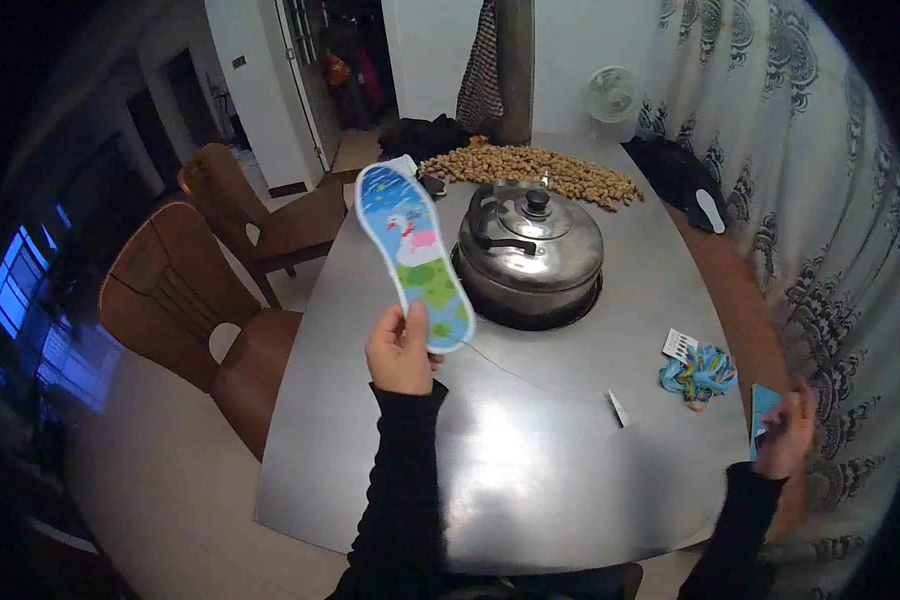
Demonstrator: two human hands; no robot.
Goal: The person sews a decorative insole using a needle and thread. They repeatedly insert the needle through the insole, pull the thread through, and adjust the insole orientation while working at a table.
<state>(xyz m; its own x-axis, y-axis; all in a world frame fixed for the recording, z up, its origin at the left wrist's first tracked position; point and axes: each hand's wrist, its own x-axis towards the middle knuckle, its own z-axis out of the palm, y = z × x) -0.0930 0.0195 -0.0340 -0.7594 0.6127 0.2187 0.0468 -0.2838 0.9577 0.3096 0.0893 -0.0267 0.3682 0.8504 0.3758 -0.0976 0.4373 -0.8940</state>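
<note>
My left hand grips the lower end of a printed shoe insole, thumb on its face, and holds it upright above the table. The insole bears blue, white, pink and green patterns. From its lower end a thin thread runs right towards the tabletop. My right hand, somewhat blurred, is raised past the table's right edge, in front of a light-blue flat thing; whether it holds something, I cannot tell. A bundle of multicoloured thread with a paper tag lies left of that hand. A pointed metal blade lies nearer the middle.
A lidded steel pot stands on the metal table, with a heap of peanuts in shells behind it. Wooden chairs stand at the left. A patterned curtain hangs at the right, near a white insole on dark cloth.
</note>
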